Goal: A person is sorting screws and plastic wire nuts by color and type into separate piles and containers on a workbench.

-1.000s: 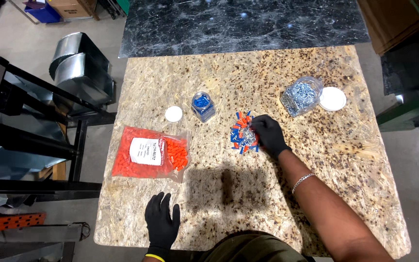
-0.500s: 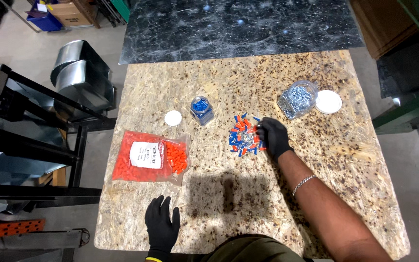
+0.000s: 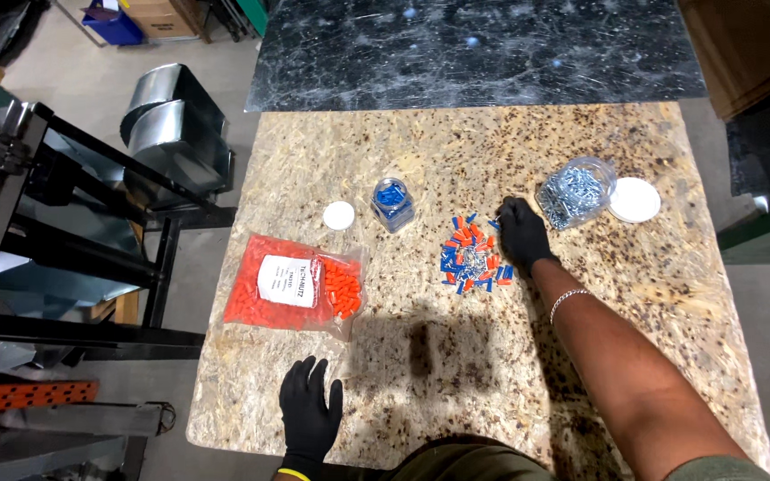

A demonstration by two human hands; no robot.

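The right hand (image 3: 522,233), in a black glove, rests at the upper right edge of the mixed pile of blue and orange connectors and small screws (image 3: 471,256) in the middle of the frame. Its fingers are curled down, apparently pinching one small piece; which piece cannot be told. Pick from the pile's edge, one item at a time, so neighbouring pieces do not scatter. The tipped jar of screws (image 3: 574,191) lies just right of the hand, the jar of blue connectors (image 3: 393,203) to the left. The left hand (image 3: 310,413) lies flat, fingers spread, holding nothing, on the granite table (image 3: 652,294) at bottom centre; keep it there as a brace.
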